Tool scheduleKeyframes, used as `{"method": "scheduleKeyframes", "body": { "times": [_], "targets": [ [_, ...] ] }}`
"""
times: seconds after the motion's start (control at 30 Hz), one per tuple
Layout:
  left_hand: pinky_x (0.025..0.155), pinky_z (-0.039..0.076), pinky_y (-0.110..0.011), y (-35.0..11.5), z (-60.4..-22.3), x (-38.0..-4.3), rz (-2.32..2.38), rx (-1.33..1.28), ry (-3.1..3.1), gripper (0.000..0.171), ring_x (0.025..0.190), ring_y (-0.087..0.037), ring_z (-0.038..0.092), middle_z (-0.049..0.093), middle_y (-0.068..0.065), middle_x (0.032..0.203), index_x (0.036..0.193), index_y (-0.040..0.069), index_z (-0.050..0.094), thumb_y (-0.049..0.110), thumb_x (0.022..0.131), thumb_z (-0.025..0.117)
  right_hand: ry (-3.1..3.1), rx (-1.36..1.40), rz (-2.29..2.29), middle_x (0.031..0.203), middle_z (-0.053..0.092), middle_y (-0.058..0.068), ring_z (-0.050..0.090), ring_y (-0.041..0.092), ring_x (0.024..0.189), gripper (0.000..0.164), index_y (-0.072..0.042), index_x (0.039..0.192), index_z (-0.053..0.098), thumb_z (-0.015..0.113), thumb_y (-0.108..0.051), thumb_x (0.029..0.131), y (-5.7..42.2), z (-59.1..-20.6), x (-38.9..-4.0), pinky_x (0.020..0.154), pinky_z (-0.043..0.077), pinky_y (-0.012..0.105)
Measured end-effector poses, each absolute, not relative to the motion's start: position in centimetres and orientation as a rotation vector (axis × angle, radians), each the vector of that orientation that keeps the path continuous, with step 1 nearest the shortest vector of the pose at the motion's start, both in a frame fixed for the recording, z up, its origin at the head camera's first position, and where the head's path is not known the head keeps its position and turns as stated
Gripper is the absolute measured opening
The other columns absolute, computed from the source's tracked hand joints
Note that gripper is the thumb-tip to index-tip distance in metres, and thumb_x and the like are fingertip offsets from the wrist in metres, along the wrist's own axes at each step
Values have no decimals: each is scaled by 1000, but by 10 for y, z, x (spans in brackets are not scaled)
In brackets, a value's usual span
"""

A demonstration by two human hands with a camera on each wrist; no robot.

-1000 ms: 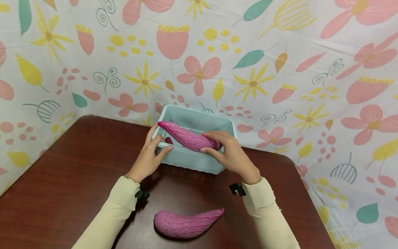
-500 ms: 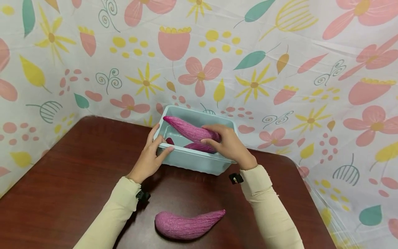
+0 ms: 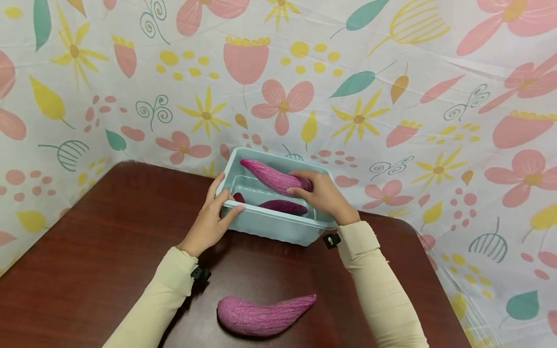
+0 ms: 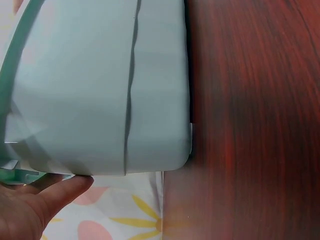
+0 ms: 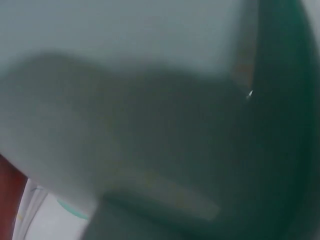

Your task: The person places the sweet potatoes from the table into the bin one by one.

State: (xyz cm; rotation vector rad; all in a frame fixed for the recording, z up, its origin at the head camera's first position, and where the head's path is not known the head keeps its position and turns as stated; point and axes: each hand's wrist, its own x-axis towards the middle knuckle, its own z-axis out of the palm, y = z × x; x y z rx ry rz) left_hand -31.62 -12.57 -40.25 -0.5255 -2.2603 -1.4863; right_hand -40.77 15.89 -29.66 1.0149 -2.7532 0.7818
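Observation:
Inside the light blue plastic bin, my right hand grips the thick end of a purple sweet potato. Its pointed end slants up toward the bin's back left. Below it, a darker purple sweet potato lies on the bin floor. Only one end of another purple piece shows near my left fingers. My left hand holds the bin's left rim, thumb over the front edge. In the left wrist view, its digits touch the bin wall. The bin wall fills the right wrist view, blurred.
One more curved purple sweet potato lies on the dark red-brown table between my forearms, near the front. A white floral cloth hangs close behind the bin and along both sides of the table.
My right hand has moved the sweet potato rightward and away from the bin's front rim, uncovering the darker one beneath. The left hand keeps its hold on the rim.

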Motion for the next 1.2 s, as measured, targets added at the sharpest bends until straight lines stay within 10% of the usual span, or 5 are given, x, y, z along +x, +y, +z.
{"method": "scheduleKeyframes", "body": {
  "times": [0.37, 1.2],
  "targets": [
    [92, 44, -52, -126, -402, -317, -1486, -521, -2271, 19, 146, -38, 35, 6, -9, 171, 102, 13, 52, 28, 104, 63, -2799, 910, 731, 139, 62, 18, 53, 35, 135, 38, -2, 133, 65, 72, -9, 96, 162, -293, -415, 109, 42, 53],
    [98, 44, -53, -125, -404, -318, -1476, -511, -2271, 17, 145, -37, 36, 8, -8, 170, 102, 16, 52, 28, 104, 63, -2663, 1020, 660, 131, 67, 12, 60, 29, 126, 45, -3, 133, 65, 78, -20, 93, 178, -294, -352, 106, 45, 49]
  ]
}}
